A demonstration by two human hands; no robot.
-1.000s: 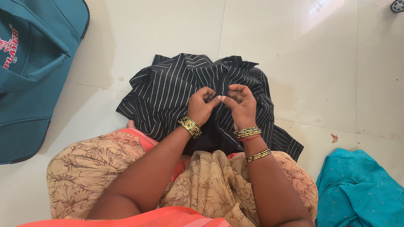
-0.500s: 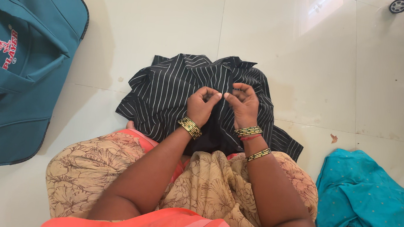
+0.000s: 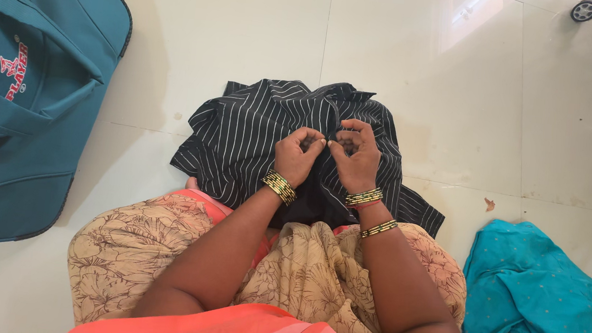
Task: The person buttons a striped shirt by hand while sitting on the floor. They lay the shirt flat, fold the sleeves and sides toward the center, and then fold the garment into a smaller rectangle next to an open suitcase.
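A black shirt with thin white stripes lies spread on the pale tiled floor in front of my knees. My left hand and my right hand meet over the shirt's front middle, fingertips pinching the fabric edges close together. Both wrists carry gold bangles. My lap, in beige floral cloth, fills the lower middle of the view.
A large teal travel bag stands at the left. A teal garment lies on a small pile of clothes at the lower right. Two small wheels show at the top right edge, with bare tile beyond the shirt.
My hands stay over the shirt's front. The fingers have shifted slightly, the right hand moving a little up and in toward the left hand.
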